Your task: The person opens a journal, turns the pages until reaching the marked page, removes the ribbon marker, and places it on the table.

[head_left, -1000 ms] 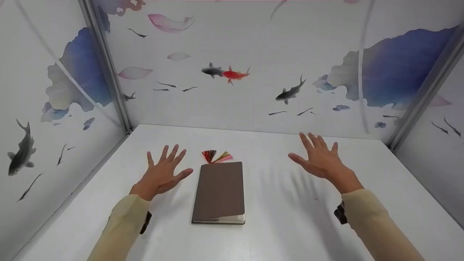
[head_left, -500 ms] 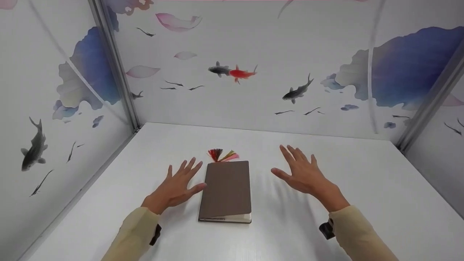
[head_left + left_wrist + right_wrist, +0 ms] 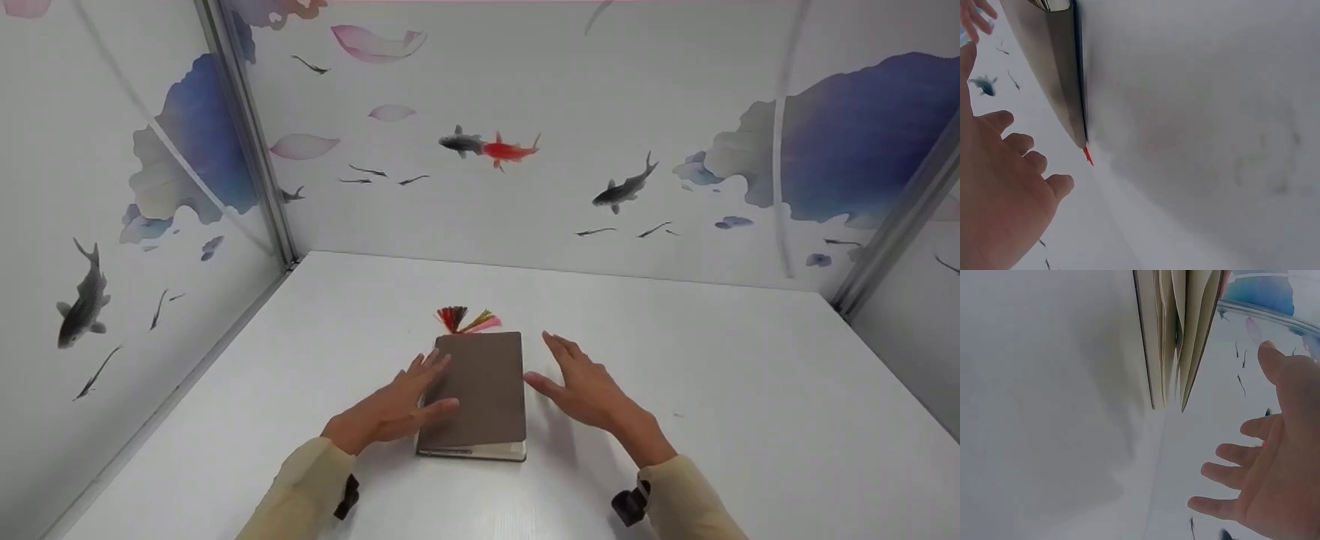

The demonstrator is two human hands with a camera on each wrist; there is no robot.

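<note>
A brown-covered notebook (image 3: 480,390) lies closed on the white table, its spine on the left. Colourful tassels (image 3: 469,321) in red, dark, olive and pink stick out past its far edge. My left hand (image 3: 394,405), fingers spread, overlaps the notebook's left side in the head view; the left wrist view shows it beside the spine (image 3: 1061,67). Just off the right edge is my right hand (image 3: 589,390), fingers extended and holding nothing. In the right wrist view the page edges (image 3: 1176,326) fan slightly apart under the cover.
The white table (image 3: 712,360) runs back to a wall (image 3: 525,217) printed with fish and petals. Printed side walls with metal corner posts (image 3: 247,135) stand left and right. Dark straps with small black devices (image 3: 630,506) sit at both wrists.
Both hands have come inward and lower, toward the notebook: the left from its left side, the right from farther right. The head view has shifted slightly; the notebook stays put on the table.
</note>
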